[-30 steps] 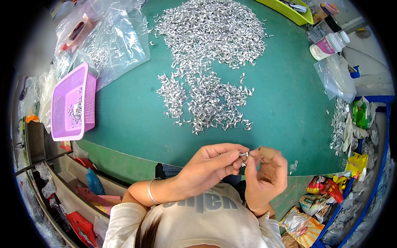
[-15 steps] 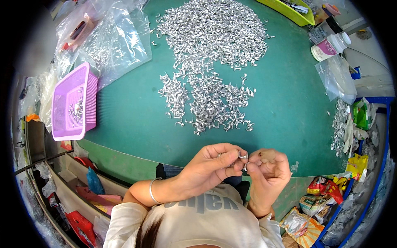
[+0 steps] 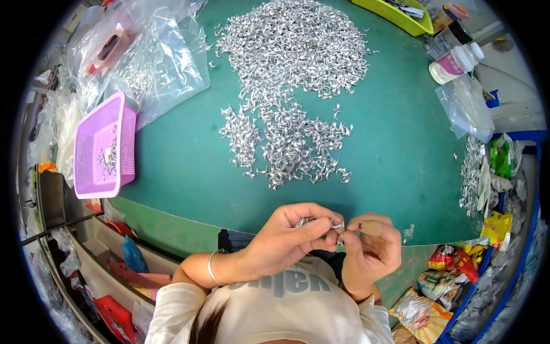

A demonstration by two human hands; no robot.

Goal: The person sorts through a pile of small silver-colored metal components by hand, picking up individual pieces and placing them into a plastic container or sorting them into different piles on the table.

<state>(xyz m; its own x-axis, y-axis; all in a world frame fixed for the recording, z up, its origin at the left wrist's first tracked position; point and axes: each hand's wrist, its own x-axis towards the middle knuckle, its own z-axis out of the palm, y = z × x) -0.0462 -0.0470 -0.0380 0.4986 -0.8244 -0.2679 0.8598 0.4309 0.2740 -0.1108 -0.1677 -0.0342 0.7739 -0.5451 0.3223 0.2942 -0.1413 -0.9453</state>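
Note:
My left hand (image 3: pixel 295 232) is closed over several small curved silver metal pieces (image 3: pixel 306 221), which show between its fingers. One piece (image 3: pixel 338 226) sticks out at the thumb and fingertips. Close beside it, my right hand (image 3: pixel 372 249) pinches another small silver piece (image 3: pixel 341 241) between thumb and fingers; most of that piece is hidden. Tan tape (image 3: pixel 370 228) wraps a finger of this hand. Both hands are above the table's near edge. Beyond them, a big heap of like silver pieces (image 3: pixel 295 49) joins a smaller heap (image 3: pixel 298 149) on the green table (image 3: pixel 395 149).
On the left stands a purple basket (image 3: pixel 127 143) with some silver pieces in it, near clear plastic bags (image 3: pixel 172 63). A yellow-green tray (image 3: pixel 395 17), a white bottle (image 3: pixel 457 64) and more silver pieces (image 3: pixel 471 178) line the right side.
The fingers have shifted slightly, and the right hand has turned so its taped finger shows more. More silver pieces show inside my left hand. The heaps look the same.

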